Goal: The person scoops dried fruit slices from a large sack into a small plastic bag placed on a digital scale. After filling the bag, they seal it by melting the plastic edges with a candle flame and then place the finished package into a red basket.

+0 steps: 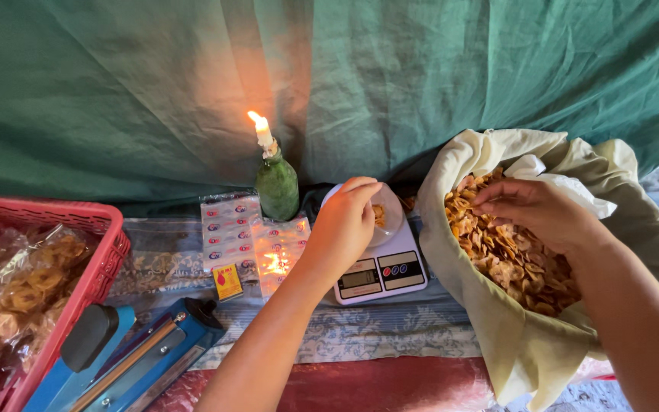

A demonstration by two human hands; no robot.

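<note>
My left hand point(345, 225) reaches over a white kitchen scale point(379, 271), its fingers pinched at the clear bag of chips point(385, 216) that rests on the scale's plate. My right hand point(532, 210) is inside a large cream cloth sack point(512, 343), fingers curled over the heap of yellow-brown chips point(509, 263). Whether the right hand holds chips is hidden by its fingers.
A lit candle in a green bottle point(277, 183) stands behind the scale. Empty printed plastic bags point(230, 229) and a small yellow box point(227, 281) lie to the left. A blue heat sealer point(127, 355) sits near the front. A red basket point(89, 263) holds packed chip bags. Green cloth hangs behind.
</note>
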